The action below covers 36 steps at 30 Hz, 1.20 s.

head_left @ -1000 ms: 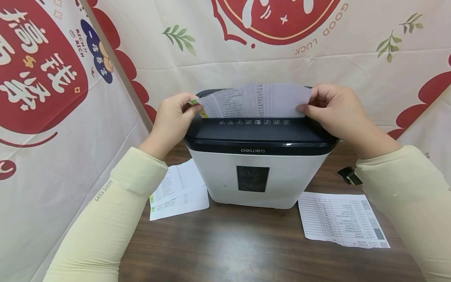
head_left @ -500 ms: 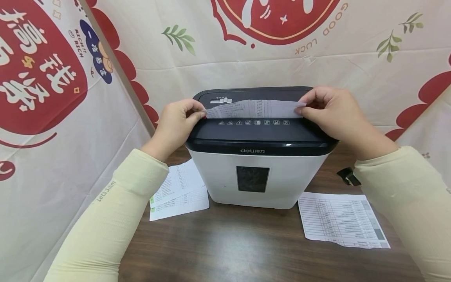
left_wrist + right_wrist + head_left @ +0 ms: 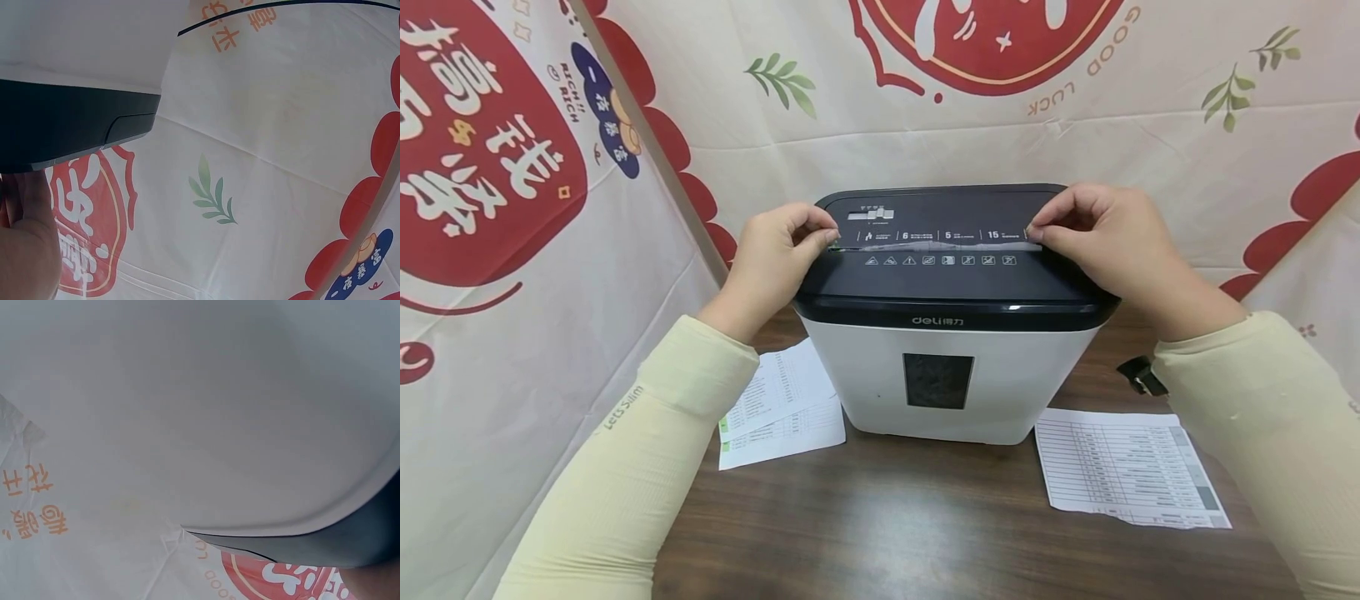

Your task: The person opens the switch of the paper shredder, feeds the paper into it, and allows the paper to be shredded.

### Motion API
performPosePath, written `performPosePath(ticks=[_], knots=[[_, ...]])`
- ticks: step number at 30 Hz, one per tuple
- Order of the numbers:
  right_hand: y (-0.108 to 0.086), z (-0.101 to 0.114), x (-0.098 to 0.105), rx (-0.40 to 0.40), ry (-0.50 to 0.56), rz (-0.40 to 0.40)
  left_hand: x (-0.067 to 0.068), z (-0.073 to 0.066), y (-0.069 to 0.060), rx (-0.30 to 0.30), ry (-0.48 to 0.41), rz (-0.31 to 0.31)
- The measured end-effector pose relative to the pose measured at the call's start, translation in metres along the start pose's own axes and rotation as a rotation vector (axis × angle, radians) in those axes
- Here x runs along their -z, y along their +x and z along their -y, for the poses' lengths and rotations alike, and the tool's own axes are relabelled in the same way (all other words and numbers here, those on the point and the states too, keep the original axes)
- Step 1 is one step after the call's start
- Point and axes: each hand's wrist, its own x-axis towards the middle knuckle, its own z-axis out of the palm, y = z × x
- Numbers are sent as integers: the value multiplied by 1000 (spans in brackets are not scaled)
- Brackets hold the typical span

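Papers [image 3: 782, 404], two overlapping, lie on the desk [image 3: 910, 517] at left, just beside the shredder [image 3: 955, 308]. Farther back, the left hand [image 3: 778, 254] pinches the left end of a sheet [image 3: 936, 246], which sits in the shredder's slot with a thin strip showing above it. The right hand [image 3: 1112, 237] pinches the sheet's right end, thumb against fingers. At near right, a printed page [image 3: 1127, 467] lies on the desk.

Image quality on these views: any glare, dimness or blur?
Head: bright, white glare on the table, small highlight on the dark front edge of the shredder; left wrist: dimmer, left hand in shadow; right wrist: also dim, shredder's pale side soft and nearly featureless.
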Motion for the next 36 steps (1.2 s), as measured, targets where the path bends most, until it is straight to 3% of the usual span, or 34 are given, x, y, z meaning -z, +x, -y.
performPosePath(ticks=[7,22,33,36], knots=[[-2,-1,0,6,31,-72,0,1,-2,-17,1,-17],[-5,-5,-1,116,134,-292,1,7,-7,-34,-44,-99],[-8,-17,7,113,182,-372,4,20,-15,25,-134,-160],[-10,-21,8,96,199,-389,5,26,-18,22,-121,-182]])
